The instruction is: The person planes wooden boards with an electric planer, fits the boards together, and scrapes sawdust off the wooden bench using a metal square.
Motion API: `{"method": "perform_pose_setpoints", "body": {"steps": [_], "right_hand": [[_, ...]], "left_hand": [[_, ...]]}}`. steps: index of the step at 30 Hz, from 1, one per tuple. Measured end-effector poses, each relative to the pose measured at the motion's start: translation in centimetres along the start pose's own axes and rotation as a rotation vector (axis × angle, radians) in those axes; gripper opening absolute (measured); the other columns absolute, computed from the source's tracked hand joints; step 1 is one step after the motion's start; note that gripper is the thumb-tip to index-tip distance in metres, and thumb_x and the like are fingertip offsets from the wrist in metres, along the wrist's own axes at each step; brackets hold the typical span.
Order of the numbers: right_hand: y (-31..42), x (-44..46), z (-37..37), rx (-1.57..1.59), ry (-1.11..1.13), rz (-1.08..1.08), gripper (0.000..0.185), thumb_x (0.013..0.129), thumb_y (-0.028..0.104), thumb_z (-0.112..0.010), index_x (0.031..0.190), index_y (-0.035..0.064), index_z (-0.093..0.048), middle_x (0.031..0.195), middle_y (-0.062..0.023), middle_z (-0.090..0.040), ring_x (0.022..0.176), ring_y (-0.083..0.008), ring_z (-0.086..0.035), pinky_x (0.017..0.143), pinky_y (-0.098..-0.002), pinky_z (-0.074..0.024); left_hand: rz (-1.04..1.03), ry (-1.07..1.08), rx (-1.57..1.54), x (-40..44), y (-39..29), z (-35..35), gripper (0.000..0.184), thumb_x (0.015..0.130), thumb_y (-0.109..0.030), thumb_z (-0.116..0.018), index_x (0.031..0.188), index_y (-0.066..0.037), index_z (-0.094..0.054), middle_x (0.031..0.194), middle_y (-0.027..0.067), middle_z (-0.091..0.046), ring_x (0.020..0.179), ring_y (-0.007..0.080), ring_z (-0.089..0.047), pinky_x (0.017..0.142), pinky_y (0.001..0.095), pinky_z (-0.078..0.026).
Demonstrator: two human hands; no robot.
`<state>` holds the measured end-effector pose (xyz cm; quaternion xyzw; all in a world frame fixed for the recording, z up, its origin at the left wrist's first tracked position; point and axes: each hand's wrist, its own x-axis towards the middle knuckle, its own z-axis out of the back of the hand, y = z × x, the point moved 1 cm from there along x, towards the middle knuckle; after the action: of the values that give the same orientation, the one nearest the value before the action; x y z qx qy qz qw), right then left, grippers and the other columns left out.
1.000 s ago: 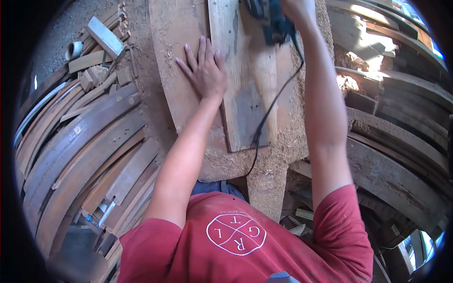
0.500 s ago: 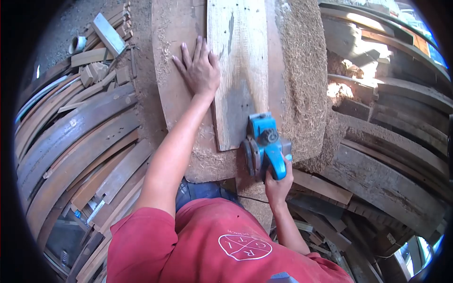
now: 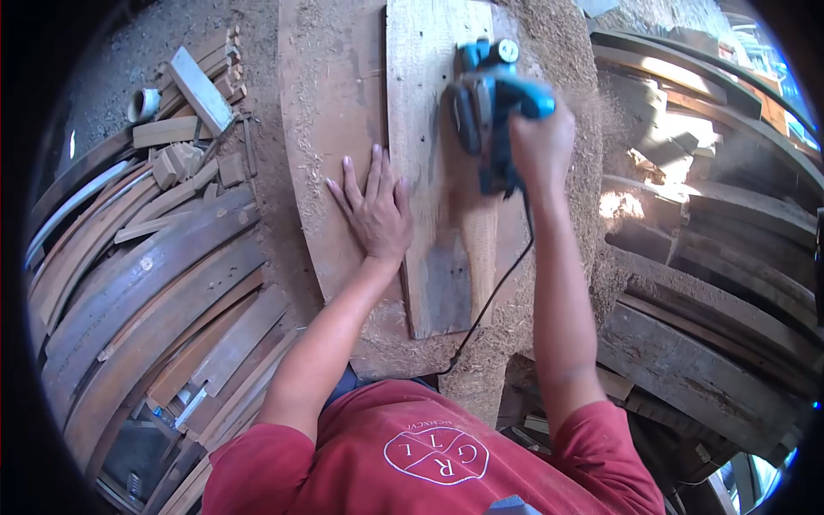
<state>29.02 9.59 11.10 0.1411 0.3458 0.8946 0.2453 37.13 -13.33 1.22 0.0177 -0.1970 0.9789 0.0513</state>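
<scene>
A wide wooden board (image 3: 421, 206) lies lengthwise in front of me, with dark weathered patches and a paler strip along its right side. My right hand (image 3: 542, 146) is wrapped round the handle of a blue electric planer (image 3: 493, 112), which rests on the board's right side toward the far end. Its black cord (image 3: 506, 273) trails back toward my body. Spread flat, my left hand (image 3: 378, 215) lies against the board's left edge, partly on the brown panel (image 3: 343, 112) underneath. The planer's underside is hidden.
Wood shavings (image 3: 558, 51) are heaped along the panel's right side, with dust in the air there. Stacked timber planks (image 3: 146, 292) fill the left, near small offcuts (image 3: 176, 163). More heavy beams (image 3: 687, 343) lie on the right.
The planer has travelled forward along the board in my right hand, from the near end to the far part. In view, the board and my left hand sit lower than before.
</scene>
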Motion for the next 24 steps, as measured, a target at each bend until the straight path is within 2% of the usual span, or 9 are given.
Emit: {"method": "perform_pose_setpoints", "body": {"steps": [2,5,7,9,12,19,20,22,24], "right_hand": [[-0.2,6.3,-2.7,-0.058,-0.044,0.047,0.030,0.077,0.012,-0.066,0.103,0.0029,-0.078,0.091,-0.0230,-0.076,0.088,-0.0377,-0.076,0.083,-0.0441,-0.0569],[0.6,15.9,-5.9,-0.239,-0.005,-0.074,0.031,0.077,0.022,-0.069,0.088,-0.0063,-0.076,0.079,-0.0260,-0.073,0.076,-0.0363,-0.076,0.069,-0.0461,-0.0578],[4.4,18.3,-7.6,-0.171,-0.318,0.028,0.029,0.082,0.013,-0.065,0.102,-0.0063,-0.074,0.104,-0.0316,-0.073,0.098,-0.0450,-0.073,0.085,-0.0487,-0.0587],[2.1,24.8,-9.2,-0.145,-0.124,-0.003,0.030,0.082,0.013,-0.065,0.102,-0.0074,-0.073,0.101,-0.0302,-0.074,0.093,-0.0434,-0.074,0.082,-0.0485,-0.0594],[-1.5,27.1,-11.3,-0.623,0.142,0.264,0.021,0.085,0.011,-0.062,0.091,-0.0042,-0.076,0.081,-0.0214,-0.074,0.076,-0.0356,-0.075,0.065,-0.0470,-0.0576],[1.4,1.6,0.4,0.162,0.124,0.185,0.021,0.083,0.012,-0.063,0.087,-0.0059,-0.074,0.075,-0.0223,-0.073,0.075,-0.0358,-0.074,0.068,-0.0448,-0.0585],[-3.4,-1.0,1.0,-0.158,0.184,0.035,0.030,0.080,0.025,-0.070,0.084,-0.0050,-0.075,0.075,-0.0239,-0.073,0.073,-0.0361,-0.075,0.067,-0.0456,-0.0570],[-3.6,-12.1,5.1,-0.081,0.101,0.139,0.022,0.091,0.019,-0.066,0.100,0.0000,-0.073,0.087,-0.0203,-0.075,0.079,-0.0367,-0.074,0.070,-0.0447,-0.0564],[-4.1,-23.9,9.6,-0.103,0.133,-0.075,0.027,0.094,0.014,-0.068,0.118,0.0018,-0.068,0.104,-0.0226,-0.073,0.099,-0.0365,-0.074,0.083,-0.0446,-0.0560]], "left_hand": [[0.005,0.010,-0.002,0.3,0.1,-0.2,0.055,0.107,-0.038,-0.047,0.155,-0.011,-0.050,0.164,-0.0007,-0.045,0.155,0.0422,-0.025,0.127,0.0635,-0.002],[0.013,-0.008,-0.041,0.0,0.1,-0.4,0.055,0.106,-0.042,-0.045,0.152,-0.011,-0.055,0.162,-0.0031,-0.047,0.156,0.0408,-0.024,0.127,0.0647,-0.002],[0.015,-0.014,-0.047,0.1,0.2,-0.4,0.055,0.106,-0.043,-0.045,0.151,-0.012,-0.056,0.162,-0.0034,-0.047,0.156,0.0406,-0.023,0.127,0.0644,-0.001],[0.026,-0.030,-0.043,0.0,0.3,-0.6,0.055,0.106,-0.043,-0.046,0.150,-0.012,-0.057,0.162,-0.0038,-0.047,0.156,0.0401,-0.024,0.127,0.0644,-0.001],[0.021,-0.065,-0.044,0.0,0.4,-1.0,0.054,0.105,-0.042,-0.047,0.150,-0.013,-0.057,0.162,-0.0046,-0.047,0.156,0.0391,-0.026,0.128,0.0638,-0.001],[0.025,-0.162,-0.067,-0.1,0.5,-2.1,0.050,0.107,-0.039,-0.046,0.149,-0.016,-0.059,0.160,-0.0026,-0.049,0.155,0.0374,-0.029,0.128,0.0622,-0.002],[0.036,-0.172,-0.060,-0.1,0.2,-1.9,0.049,0.107,-0.037,-0.046,0.150,-0.018,-0.057,0.160,-0.0037,-0.049,0.156,0.0350,-0.028,0.128,0.0617,-0.001],[0.031,-0.191,-0.052,-0.3,0.4,-2.6,0.049,0.106,-0.038,-0.047,0.149,-0.018,-0.058,0.160,-0.0048,-0.050,0.156,0.0352,-0.028,0.128,0.0624,-0.001],[0.030,-0.217,-0.030,-0.1,0.6,-3.1,0.048,0.105,-0.037,-0.047,0.149,-0.021,-0.059,0.160,-0.0069,-0.049,0.156,0.0345,-0.028,0.128,0.0638,0.000]]}}
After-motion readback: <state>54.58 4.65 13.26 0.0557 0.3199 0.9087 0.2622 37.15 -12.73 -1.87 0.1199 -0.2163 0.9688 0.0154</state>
